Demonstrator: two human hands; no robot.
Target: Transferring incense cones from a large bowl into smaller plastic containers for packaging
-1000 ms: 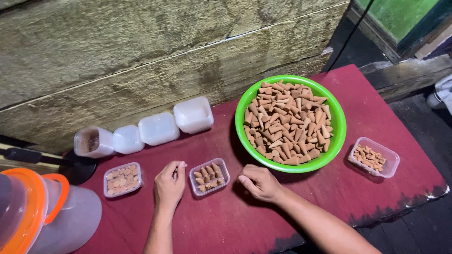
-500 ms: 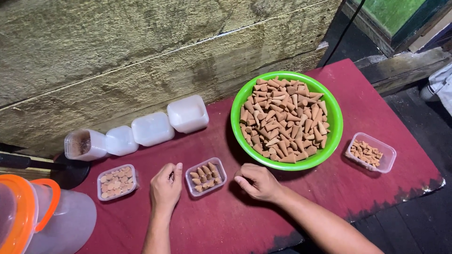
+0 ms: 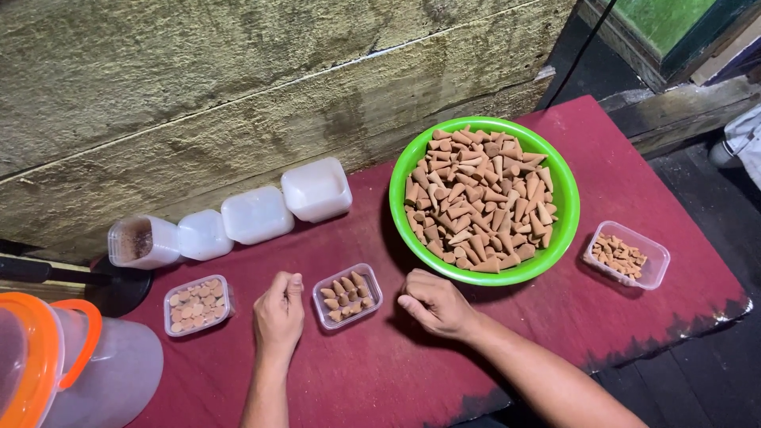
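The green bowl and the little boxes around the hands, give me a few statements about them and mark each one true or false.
1. The green bowl is heaped with brown cones. True.
2. The small clear box lies between the two hands. True: the left hand is on one side, the right hand on the other.
3. The right hand is inside the green bowl. False: it rests on the red tabletop in front of the bowl.
4. The clear box right of the bowl is empty. False: it holds brown pieces.
5. Three white lidded tubs stand in a row by the wall. True.
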